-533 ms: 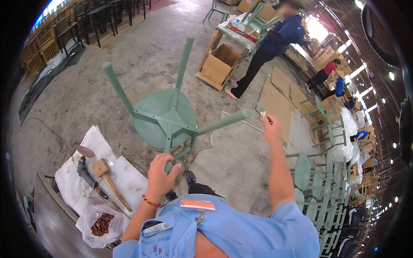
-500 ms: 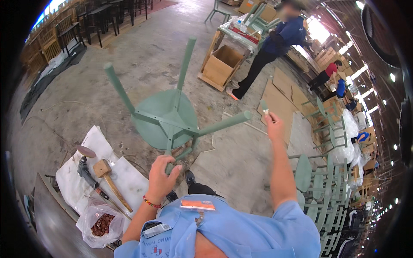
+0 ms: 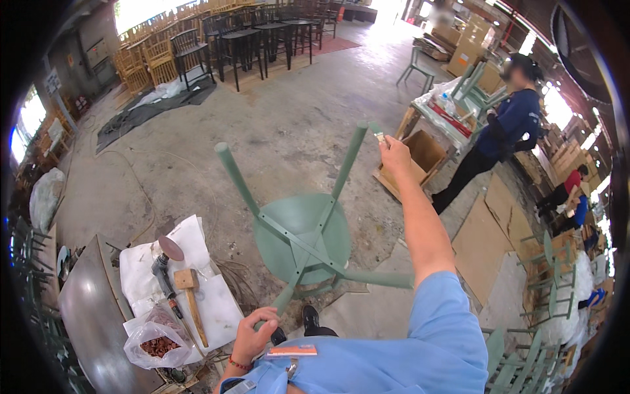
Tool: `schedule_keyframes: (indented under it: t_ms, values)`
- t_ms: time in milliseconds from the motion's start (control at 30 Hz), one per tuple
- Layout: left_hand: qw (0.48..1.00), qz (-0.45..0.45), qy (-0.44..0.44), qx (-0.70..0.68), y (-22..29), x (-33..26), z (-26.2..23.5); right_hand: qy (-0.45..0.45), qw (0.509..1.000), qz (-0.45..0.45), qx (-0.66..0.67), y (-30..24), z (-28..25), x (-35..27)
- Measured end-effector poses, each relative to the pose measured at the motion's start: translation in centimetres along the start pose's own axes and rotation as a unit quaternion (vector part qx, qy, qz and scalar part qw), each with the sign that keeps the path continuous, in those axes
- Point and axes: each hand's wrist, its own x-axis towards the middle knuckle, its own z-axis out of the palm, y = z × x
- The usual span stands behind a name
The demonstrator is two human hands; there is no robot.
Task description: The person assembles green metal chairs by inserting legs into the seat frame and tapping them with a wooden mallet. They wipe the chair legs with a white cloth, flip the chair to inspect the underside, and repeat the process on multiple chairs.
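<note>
A pale green chair (image 3: 274, 241) stands upside down in front of me, its round seat low and its four legs pointing up and outward. My left hand (image 3: 254, 336) is closed round the end of the nearest leg. In my right hand (image 3: 396, 157) is a small paintbrush (image 3: 378, 133) with green-coated bristles, held out at arm's length. The bristles are beside the top of the far right leg (image 3: 354, 148); I cannot tell whether they touch it.
At left, a metal-topped bench (image 3: 98, 308) adjoins white sheeting with a wooden mallet (image 3: 186, 280), a disc sander (image 3: 162, 270) and a bag of brown pieces (image 3: 157, 347). A person (image 3: 518, 121) stands beside a cluttered table (image 3: 446, 118). Green chairs (image 3: 525, 361) crowd the lower right.
My right hand has carried the paintbrush forward and left to the far leg's tip. My view has swung left; my left hand still grips the near leg.
</note>
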Motion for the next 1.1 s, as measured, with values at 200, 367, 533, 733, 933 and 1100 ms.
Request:
schedule_keyframes:
  t_ms: [200, 367, 533, 733, 933, 1100]
  values:
    - [0.998, -0.04, 0.039, -0.031, 0.4, -0.5, 0.9, -0.041, 0.998, -0.026, -0.041, 0.6, 4.2, 4.6]
    - [0.996, -0.039, 0.051, -0.056, 0.2, -0.1, 1.3, -0.088, 0.991, 0.016, -0.1, 2.7, 2.7, 7.2]
    - [0.996, -0.039, 0.058, -0.057, 0.3, -0.2, 1.4, -0.113, 0.988, -0.041, -0.102, 3.0, 3.7, 5.9]
    - [0.995, -0.048, 0.062, -0.055, 0.4, -0.3, 1.2, -0.038, 0.999, -0.023, -0.028, 2.2, 3.3, 5.5]
    - [0.996, -0.028, 0.03, -0.074, 0.1, -0.2, 0.7, 0.048, 0.996, -0.002, -0.068, 1.4, 2.6, 5.8]
    - [0.995, -0.049, 0.045, -0.069, 0.3, -0.7, 0.9, -0.061, 0.988, -0.135, 0.046, -10.2, 7.3, 4.1]
